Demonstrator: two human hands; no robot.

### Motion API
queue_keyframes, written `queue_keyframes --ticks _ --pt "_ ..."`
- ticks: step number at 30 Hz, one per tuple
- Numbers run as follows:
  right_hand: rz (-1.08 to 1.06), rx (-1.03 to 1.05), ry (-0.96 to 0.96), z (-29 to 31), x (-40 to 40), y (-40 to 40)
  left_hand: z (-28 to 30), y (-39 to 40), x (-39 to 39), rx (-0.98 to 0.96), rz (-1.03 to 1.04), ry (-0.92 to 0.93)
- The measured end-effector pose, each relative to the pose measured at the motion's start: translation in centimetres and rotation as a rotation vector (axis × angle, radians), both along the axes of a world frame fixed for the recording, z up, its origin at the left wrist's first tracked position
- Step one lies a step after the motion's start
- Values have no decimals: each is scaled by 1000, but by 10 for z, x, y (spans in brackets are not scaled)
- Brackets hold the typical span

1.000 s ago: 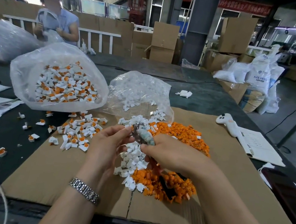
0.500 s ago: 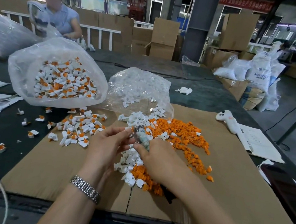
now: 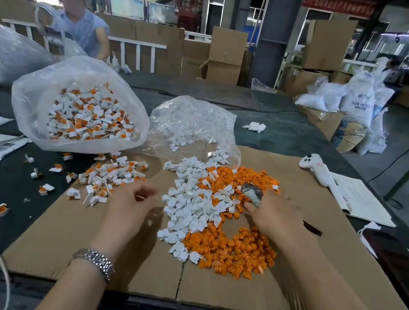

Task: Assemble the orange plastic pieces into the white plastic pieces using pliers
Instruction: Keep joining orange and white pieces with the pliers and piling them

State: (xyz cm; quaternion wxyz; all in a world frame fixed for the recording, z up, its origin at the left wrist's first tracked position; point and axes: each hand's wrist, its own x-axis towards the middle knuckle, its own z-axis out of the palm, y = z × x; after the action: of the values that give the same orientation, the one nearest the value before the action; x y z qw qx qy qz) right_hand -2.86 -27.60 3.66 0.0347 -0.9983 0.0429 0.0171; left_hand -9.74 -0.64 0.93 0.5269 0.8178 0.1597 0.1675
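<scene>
I see my right hand [image 3: 277, 216] over the orange pieces [image 3: 229, 251], fingers wrapped round the pliers [image 3: 251, 192]; the grey head pokes out past my thumb, pointing up-left at the edge where orange meets the white pieces [image 3: 191, 205]. My left hand [image 3: 130, 203] hangs just left of the white pile, fingers loosely curled; motion blur, so I cannot tell whether it holds a piece. Assembled pieces [image 3: 106, 178] lie up-left of that hand on the cardboard sheet [image 3: 106, 259], apart from the fingers.

bare forearms, seemingly steel-link wristwatch [image 3: 94, 263] on left wrist
</scene>
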Motion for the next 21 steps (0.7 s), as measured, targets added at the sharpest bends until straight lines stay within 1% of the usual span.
queue_keyframes --ticks 3,6,7,8,12,14,16,19,21 --pt "-1 -62 -21 -10 2 0 -6 -8 6 269 -140 54" --pt "14 -133 -38 -18 4 0 -12 -12 16 540 -215 84" --pt "19 -156 -44 -20 4 1 -12 -14 18 605 -222 97" --pt "24 -172 -52 -21 5 1 -13 -15 20 630 -224 100" --pt "51 -194 -79 -26 6 4 -13 -16 24 625 -175 83" --pt "57 -187 -72 -26 8 4 -15 -14 24 590 -145 76" --pt "59 -156 -31 -24 10 2 -15 -12 24 499 -105 70" --pt "61 -43 42 -15 10 -2 -13 -9 21 344 -66 52" --pt "105 7 -35 -8 7 -4 -12 -9 18 235 -68 36"
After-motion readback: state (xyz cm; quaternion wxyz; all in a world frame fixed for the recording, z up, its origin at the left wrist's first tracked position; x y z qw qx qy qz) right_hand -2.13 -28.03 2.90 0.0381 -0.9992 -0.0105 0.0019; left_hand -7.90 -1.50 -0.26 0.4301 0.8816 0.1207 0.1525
